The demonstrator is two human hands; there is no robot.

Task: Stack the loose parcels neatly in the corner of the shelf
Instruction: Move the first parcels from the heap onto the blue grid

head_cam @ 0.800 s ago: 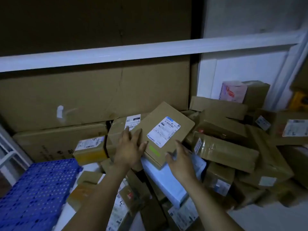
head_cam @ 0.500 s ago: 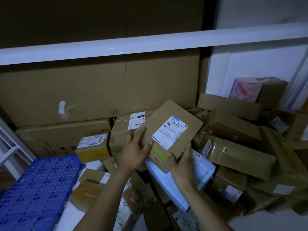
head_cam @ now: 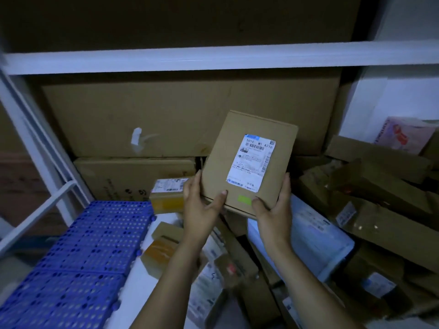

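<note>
The flat parcel (head_cam: 228, 148) is seen in plain brown cardboard, marked by a white label (head_cam: 253, 162) printed in black with blue edges, and by a small green sticker (head_cam: 244, 200). A blue mat (head_cam: 90, 257) is dotted with round holes. The shelf beam (head_cam: 213, 59) is painted white.

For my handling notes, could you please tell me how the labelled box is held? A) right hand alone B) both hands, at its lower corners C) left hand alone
B: the left hand and right hand each grip a lower corner of the box.
</note>
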